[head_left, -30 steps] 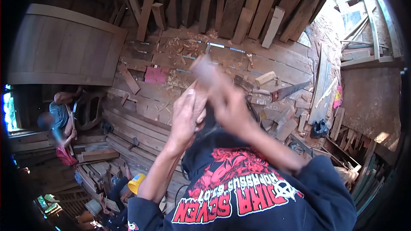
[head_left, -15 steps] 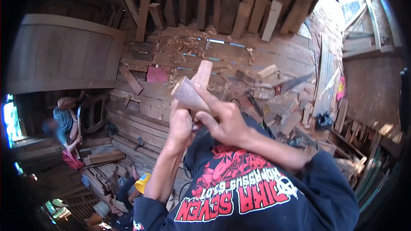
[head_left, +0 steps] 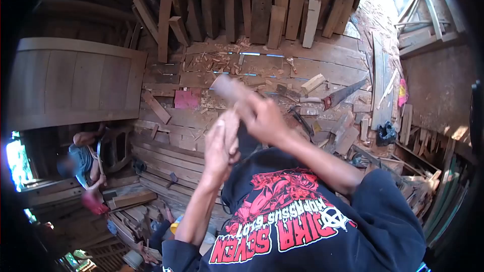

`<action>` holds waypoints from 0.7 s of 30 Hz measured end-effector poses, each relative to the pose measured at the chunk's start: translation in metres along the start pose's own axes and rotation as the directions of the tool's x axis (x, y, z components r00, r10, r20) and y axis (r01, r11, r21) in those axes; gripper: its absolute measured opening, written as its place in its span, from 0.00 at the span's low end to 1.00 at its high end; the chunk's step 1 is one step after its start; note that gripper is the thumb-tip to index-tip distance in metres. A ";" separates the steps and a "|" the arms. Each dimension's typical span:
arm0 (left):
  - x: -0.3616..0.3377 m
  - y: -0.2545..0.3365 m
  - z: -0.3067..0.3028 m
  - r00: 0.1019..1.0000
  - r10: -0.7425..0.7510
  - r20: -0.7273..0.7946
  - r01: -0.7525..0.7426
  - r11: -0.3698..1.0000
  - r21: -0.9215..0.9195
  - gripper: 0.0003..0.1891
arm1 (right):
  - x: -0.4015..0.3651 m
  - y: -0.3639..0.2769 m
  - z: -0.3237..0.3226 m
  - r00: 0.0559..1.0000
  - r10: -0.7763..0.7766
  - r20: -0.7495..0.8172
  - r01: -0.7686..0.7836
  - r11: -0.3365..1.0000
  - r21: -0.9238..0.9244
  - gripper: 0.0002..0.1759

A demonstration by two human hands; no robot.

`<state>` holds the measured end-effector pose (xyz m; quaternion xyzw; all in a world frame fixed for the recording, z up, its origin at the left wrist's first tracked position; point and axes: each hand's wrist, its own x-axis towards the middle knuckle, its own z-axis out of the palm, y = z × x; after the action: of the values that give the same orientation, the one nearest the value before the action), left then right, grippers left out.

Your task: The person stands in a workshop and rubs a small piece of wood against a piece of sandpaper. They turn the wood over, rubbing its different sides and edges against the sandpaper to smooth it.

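Note:
My left hand (head_left: 217, 148) is closed around a small rounded piece of wood (head_left: 231, 122), its upper end standing out above my fingers. Just up and to the right, my right hand (head_left: 264, 118) grips a curled, greyish sheet of sandpaper (head_left: 222, 85), smeared by motion. The sandpaper's free end points up and left, beyond the wood. Both hands are in front of my dark printed shirt (head_left: 287, 201), over the plank floor.
On the floor lie a handsaw (head_left: 345, 94), a wood block (head_left: 313, 84), a pink sheet (head_left: 187, 98) and scattered shavings (head_left: 222, 63). Timber pieces (head_left: 262, 10) lean at the back. A wooden panel (head_left: 80, 80) stands left, near another person (head_left: 83, 153) at work.
My right hand has moved up with the sandpaper, away from my left. The piece of wood now sits lower, in my left hand, and the view has shifted slightly.

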<state>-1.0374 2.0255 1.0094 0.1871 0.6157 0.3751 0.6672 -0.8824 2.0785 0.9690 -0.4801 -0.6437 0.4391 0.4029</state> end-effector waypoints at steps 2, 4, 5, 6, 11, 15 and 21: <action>-0.003 0.001 0.001 0.999 -0.035 0.001 0.035 0.997 -0.071 0.16 | -0.013 0.005 0.009 0.998 0.050 -0.028 -0.050 0.999 0.022 0.30; -0.004 -0.009 -0.008 0.998 -0.057 -0.016 0.055 0.990 -0.129 0.17 | -0.043 -0.002 0.025 0.995 -0.070 -0.072 0.073 0.996 0.044 0.28; 0.001 -0.014 -0.017 0.999 -0.044 0.009 0.045 0.988 -0.149 0.17 | -0.046 -0.008 0.029 0.984 -0.152 -0.096 0.157 0.987 0.045 0.28; 0.010 -0.012 -0.018 0.999 -0.009 0.038 0.015 0.984 -0.175 0.17 | -0.037 0.001 0.022 0.987 -0.161 -0.027 0.161 0.987 0.003 0.30; 0.006 0.007 -0.013 1.000 -0.016 0.021 0.018 0.993 -0.117 0.18 | -0.037 -0.016 0.024 0.998 -0.051 0.032 0.049 0.997 0.062 0.31; -0.003 -0.002 -0.004 0.999 -0.034 0.012 0.035 0.991 -0.129 0.19 | -0.018 0.022 0.028 0.987 0.127 -0.100 -0.124 0.992 0.033 0.30; -0.003 -0.003 -0.016 0.998 -0.061 -0.024 0.059 0.996 -0.074 0.17 | -0.017 0.030 0.042 0.992 0.072 -0.102 -0.077 0.996 -0.053 0.30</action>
<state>-1.0518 2.0182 1.0070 0.1391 0.6155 0.3794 0.6766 -0.9098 2.0588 0.9265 -0.5366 -0.6166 0.4106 0.4040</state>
